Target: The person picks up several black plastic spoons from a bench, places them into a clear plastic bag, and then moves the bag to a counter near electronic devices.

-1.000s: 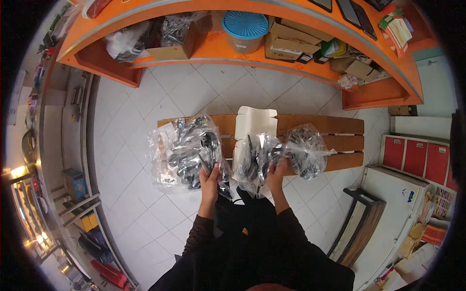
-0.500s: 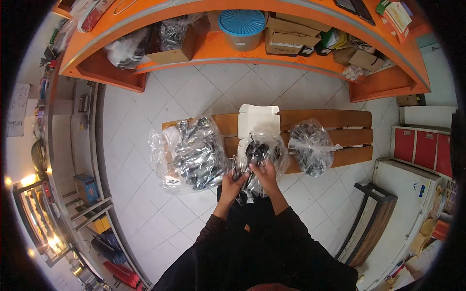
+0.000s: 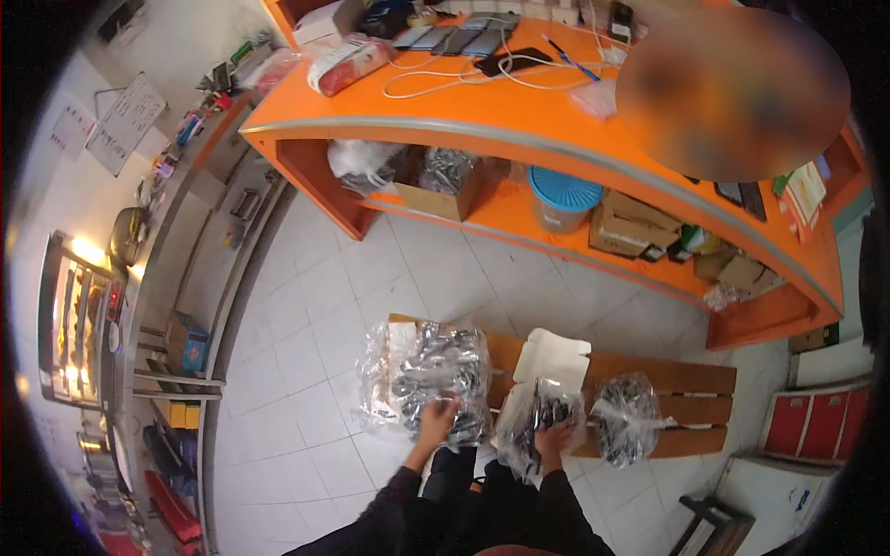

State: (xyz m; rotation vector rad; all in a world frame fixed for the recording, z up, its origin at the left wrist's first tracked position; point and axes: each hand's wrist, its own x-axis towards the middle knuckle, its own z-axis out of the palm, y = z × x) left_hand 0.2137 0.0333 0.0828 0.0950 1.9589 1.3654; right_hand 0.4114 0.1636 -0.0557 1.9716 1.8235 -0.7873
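A large clear plastic bag (image 3: pixel 445 366) of shiny black pieces lies on the left of a low wooden bench. My left hand (image 3: pixel 437 422) is at its near part, fingers curled in; whatever lies between them is hidden. In the middle, a smaller clear bag (image 3: pixel 515 432) is spread over the near part of an open white carton (image 3: pixel 551 357). My right hand (image 3: pixel 554 437) is closed round a bunch of black pieces (image 3: pixel 549 410) at this bag; their kind is too small to tell. To the right sits another gathered clear bag (image 3: pixel 628 417) of black pieces, touched by neither hand.
The slatted bench (image 3: pixel 700 382) stands on a tiled floor (image 3: pixel 306 389). Beyond it curves an orange counter (image 3: pixel 445 102), its shelf holding a blue-lidded tub (image 3: pixel 564 195) and cardboard boxes (image 3: pixel 633 225). Phones and cables lie on top. Red drawers (image 3: pixel 807 422) stand at right.
The view has tilted up and turned left, bringing the counter top in. My left hand has left the middle bunch for the left bag; my right hand stays at the middle bag.
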